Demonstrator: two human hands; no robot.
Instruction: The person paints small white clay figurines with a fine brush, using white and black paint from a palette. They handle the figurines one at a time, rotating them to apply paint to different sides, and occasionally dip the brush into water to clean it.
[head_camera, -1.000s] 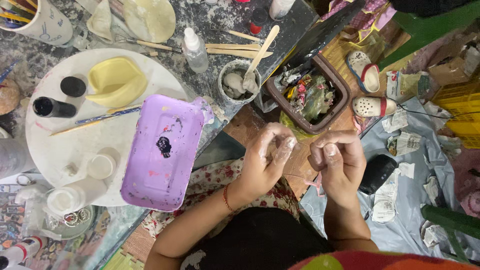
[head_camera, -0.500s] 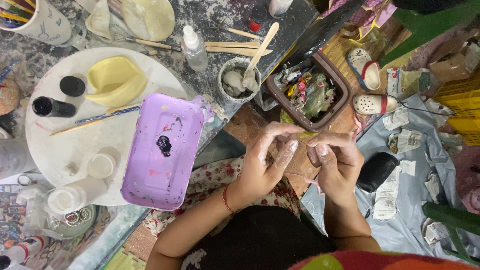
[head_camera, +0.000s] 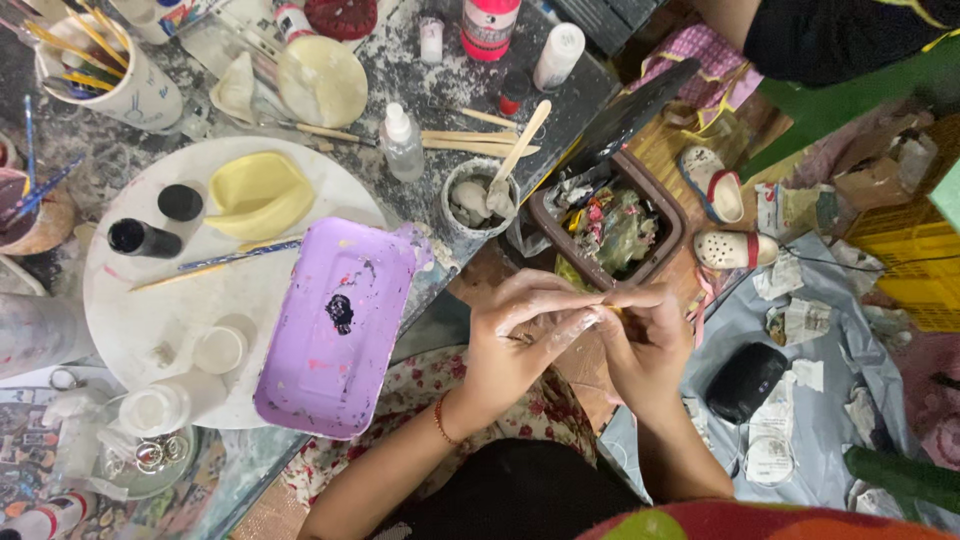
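My left hand (head_camera: 520, 345) and my right hand (head_camera: 650, 340) meet in front of me, just off the table edge. Both are smeared with whitish paste. Their fingertips pinch together on a small pale bit (head_camera: 608, 306) that is too small to make out. A small grey cup (head_camera: 478, 200) of pale paste with a wooden stick in it stands on the table just beyond my left hand. A purple tray (head_camera: 335, 330) with a dark paint blob lies to the left of that hand.
A round white plate (head_camera: 150, 300) holds a yellow moulded piece (head_camera: 258, 193), a black bottle (head_camera: 145, 238) and a brush. A cup of brushes (head_camera: 110, 75) stands far left. A brown bin (head_camera: 610, 225), sandals (head_camera: 715, 185) and paper scraps lie on the floor. Another person (head_camera: 830, 35) is at the top right.
My hands were slightly apart with fingers curled; they have come together and the fingertips now touch. The view has shifted a little.
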